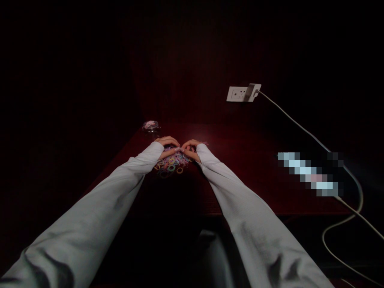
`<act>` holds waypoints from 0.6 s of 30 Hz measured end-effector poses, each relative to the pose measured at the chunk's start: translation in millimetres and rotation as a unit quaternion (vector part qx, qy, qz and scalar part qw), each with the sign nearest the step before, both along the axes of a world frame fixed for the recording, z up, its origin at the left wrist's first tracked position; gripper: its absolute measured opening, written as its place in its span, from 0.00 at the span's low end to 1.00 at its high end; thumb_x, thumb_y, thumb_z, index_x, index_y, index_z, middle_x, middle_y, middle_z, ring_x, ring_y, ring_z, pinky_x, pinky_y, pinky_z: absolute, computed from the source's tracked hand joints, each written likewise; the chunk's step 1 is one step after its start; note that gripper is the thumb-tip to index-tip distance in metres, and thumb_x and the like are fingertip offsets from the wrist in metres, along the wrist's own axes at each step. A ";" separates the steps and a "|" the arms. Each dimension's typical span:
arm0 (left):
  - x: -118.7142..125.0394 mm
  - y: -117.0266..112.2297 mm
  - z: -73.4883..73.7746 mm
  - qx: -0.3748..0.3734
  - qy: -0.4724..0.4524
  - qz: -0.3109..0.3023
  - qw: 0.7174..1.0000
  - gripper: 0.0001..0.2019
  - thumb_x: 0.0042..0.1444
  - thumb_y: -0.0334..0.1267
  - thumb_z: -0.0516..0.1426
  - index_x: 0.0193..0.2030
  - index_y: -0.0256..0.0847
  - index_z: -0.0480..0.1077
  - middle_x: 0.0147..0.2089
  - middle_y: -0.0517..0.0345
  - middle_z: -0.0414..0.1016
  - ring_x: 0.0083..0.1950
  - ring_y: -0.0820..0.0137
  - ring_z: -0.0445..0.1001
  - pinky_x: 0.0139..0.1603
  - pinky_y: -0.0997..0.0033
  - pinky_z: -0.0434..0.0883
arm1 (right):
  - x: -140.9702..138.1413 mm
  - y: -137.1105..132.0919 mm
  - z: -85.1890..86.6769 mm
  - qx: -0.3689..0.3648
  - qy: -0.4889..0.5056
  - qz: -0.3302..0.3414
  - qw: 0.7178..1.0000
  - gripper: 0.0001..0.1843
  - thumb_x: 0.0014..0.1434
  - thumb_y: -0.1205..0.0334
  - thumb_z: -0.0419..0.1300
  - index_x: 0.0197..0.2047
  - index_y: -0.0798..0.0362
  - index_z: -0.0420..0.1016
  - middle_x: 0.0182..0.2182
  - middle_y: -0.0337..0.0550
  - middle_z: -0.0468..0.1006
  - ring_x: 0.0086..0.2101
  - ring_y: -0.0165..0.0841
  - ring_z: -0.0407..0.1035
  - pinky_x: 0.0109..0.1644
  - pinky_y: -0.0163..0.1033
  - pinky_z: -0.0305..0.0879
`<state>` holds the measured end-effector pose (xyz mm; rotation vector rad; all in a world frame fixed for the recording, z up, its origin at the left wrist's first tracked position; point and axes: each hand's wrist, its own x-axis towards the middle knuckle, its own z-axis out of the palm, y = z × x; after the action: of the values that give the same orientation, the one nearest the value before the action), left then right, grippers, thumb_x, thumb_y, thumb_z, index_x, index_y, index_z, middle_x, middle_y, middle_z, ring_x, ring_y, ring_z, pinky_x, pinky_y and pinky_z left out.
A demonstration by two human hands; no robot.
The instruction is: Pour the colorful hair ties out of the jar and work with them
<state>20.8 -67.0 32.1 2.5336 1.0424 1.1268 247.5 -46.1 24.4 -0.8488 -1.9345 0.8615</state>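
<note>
Working at the far edge of a heap of small coloured elastic bands (171,164), the left hand (168,147) and the right hand (190,149) meet fingertip to fingertip. Both hands are curled, knuckles up, with the fingers drawn in towards each other. They may be pinching a single band between them, but the light is dim and the hands are too small to tell for sure.

The heap lies on the dark red desk (246,160), directly under and just in front of the hands. A small clear jar (151,127) stands just beyond the left hand.

Bands this small cling together, so in my judgement the work goes best with only the tips of thumb and forefinger. One band should be lifted clear of the heap before it is stretched, with the wrists low so the white sleeves do not scatter the pile. The jar is close enough to tip with a careless elbow.

Well off to the right, a white cable (300,128) runs from a charger (253,91) in the wall socket (237,94).
</note>
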 end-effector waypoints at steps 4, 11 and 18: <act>0.1 0.0 0.6 0.002 -0.002 -0.013 1.000 0.19 0.71 0.54 0.57 0.41 0.42 0.82 0.50 0.48 0.85 0.52 0.62 0.82 0.59 0.60 0.75 | 0.7 0.0 -0.1 -0.005 -0.003 0.007 1.000 0.19 0.54 0.44 0.74 0.33 0.52 0.82 0.29 0.35 0.69 0.29 0.27 0.56 0.35 0.36 0.56; 1.8 4.6 -3.4 0.012 -0.012 0.008 1.000 0.25 0.70 0.60 0.55 0.36 0.42 0.80 0.47 0.49 0.85 0.49 0.62 0.83 0.57 0.58 0.75 | 2.0 2.1 -3.8 -0.003 -0.030 0.010 0.999 0.18 0.56 0.44 0.72 0.37 0.51 0.85 0.31 0.36 0.70 0.29 0.27 0.56 0.34 0.36 0.55; 1.1 15.6 -9.0 0.033 -0.035 0.000 0.999 0.29 0.68 0.66 0.54 0.34 0.42 0.79 0.44 0.50 0.85 0.45 0.64 0.82 0.53 0.60 0.76 | 2.0 2.8 -7.2 -0.005 -0.041 0.024 0.999 0.18 0.54 0.45 0.74 0.39 0.52 0.86 0.30 0.36 0.71 0.29 0.27 0.57 0.35 0.35 0.55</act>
<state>21.8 -51.4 23.1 2.5247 1.0028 1.2602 249.5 -43.3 17.2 -0.8581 -2.0302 0.8790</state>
